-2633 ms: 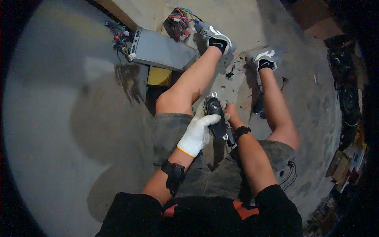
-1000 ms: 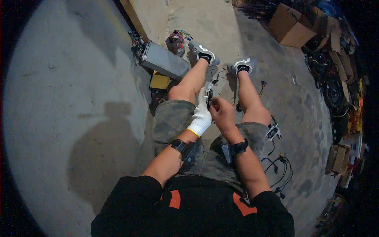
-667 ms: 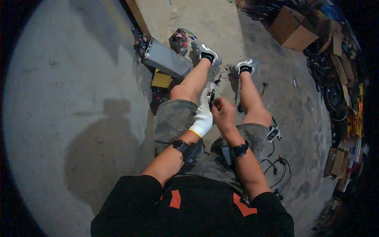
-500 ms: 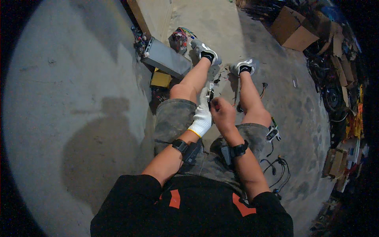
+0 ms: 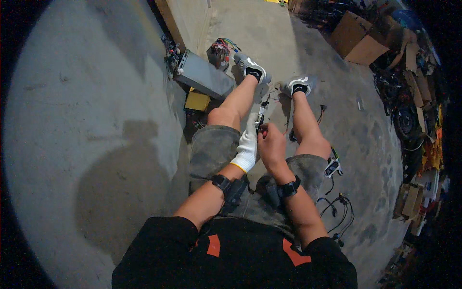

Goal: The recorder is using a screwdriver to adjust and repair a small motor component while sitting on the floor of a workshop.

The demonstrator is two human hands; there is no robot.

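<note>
My left hand (image 5: 247, 143), in a white knit glove with yellow cuff, grips a small black-and-white part (image 5: 260, 119) upright between my knees; its details are too small to make out. My bare right hand (image 5: 272, 147) is closed on a small red-handled tool (image 5: 264, 133), held against that part beside my left fingers. My legs stretch out along the floor. Beyond my left shin lie a grey metal case (image 5: 204, 77), a yellow block (image 5: 196, 100) and a power unit with coloured wires (image 5: 220, 55). Small black scraps lie between my shoes.
A white-and-black part (image 5: 332, 166) and black cables (image 5: 342, 212) lie by my right thigh. Along the right runs a heap of cardboard boxes (image 5: 358, 38), cables and scrap (image 5: 404, 120). At upper left stands a board-like edge (image 5: 171, 19) beside the grey floor (image 5: 82, 86).
Since the earliest frame, the view has widened along the floor; the held piece looks narrower, and my right hand has come up with the red tool. In the last second both hands barely move.
</note>
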